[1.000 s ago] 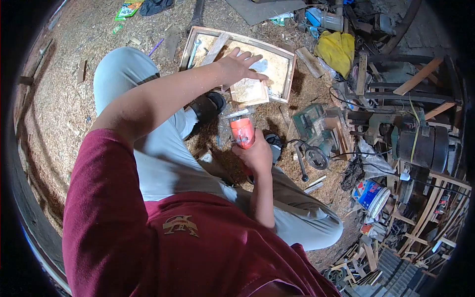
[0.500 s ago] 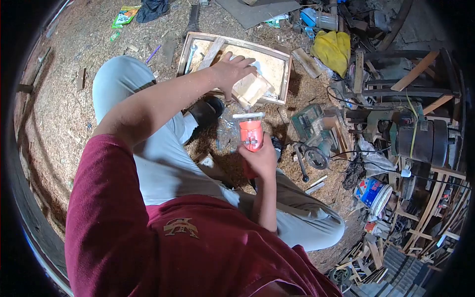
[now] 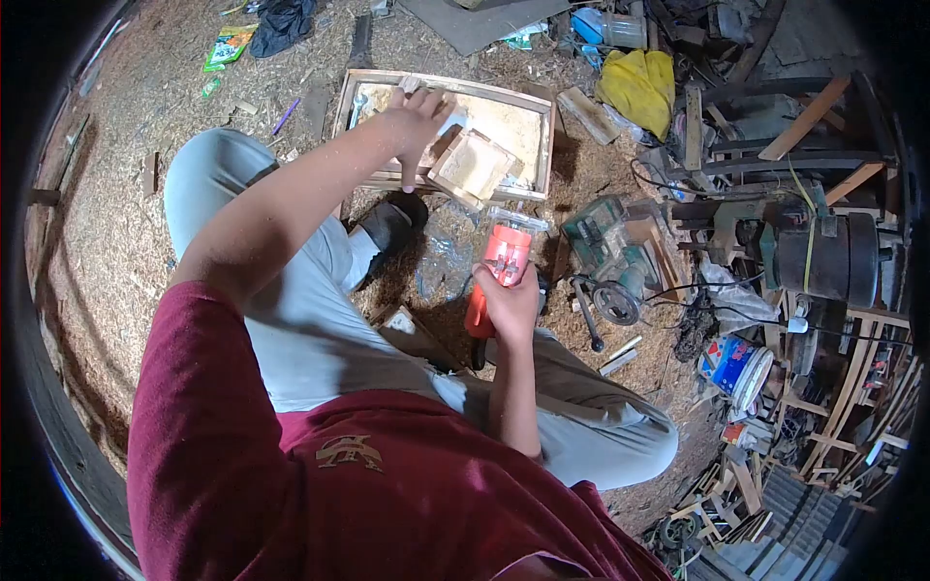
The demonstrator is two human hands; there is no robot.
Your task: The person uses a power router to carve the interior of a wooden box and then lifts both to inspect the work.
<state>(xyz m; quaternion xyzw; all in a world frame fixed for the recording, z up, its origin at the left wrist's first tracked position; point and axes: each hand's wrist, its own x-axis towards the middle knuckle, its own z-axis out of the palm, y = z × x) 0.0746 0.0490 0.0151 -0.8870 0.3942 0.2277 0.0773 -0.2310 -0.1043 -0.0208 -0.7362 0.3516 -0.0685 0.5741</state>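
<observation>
My left hand (image 3: 415, 124), fingers spread and thumb pointing down, hovers over a shallow wooden tray (image 3: 549, 145) filled with sawdust. Just right of that hand, a small square wooden piece (image 3: 472, 167) with a raised rim rests tilted at the tray's near edge; the hand looks apart from it. My right hand (image 3: 511, 305) is wrapped round a red-orange trim router (image 3: 507, 254), held below the tray with its clear base (image 3: 517, 220) toward the wooden piece. A wrench (image 3: 357, 108) lies at the tray's left end.
A green metal machine part (image 3: 605, 242) and a handwheel (image 3: 616, 302) sit to the right, with a belt-driven machine (image 3: 833, 266) beyond. A yellow cloth (image 3: 636, 92), a paint bucket (image 3: 738, 375) and a clear plastic bag (image 3: 441, 266) are around. Sawdust covers the floor.
My left hand has moved left, off the small wooden piece, leaving it at the tray's edge. The router has shifted slightly right and tilted in my right hand.
</observation>
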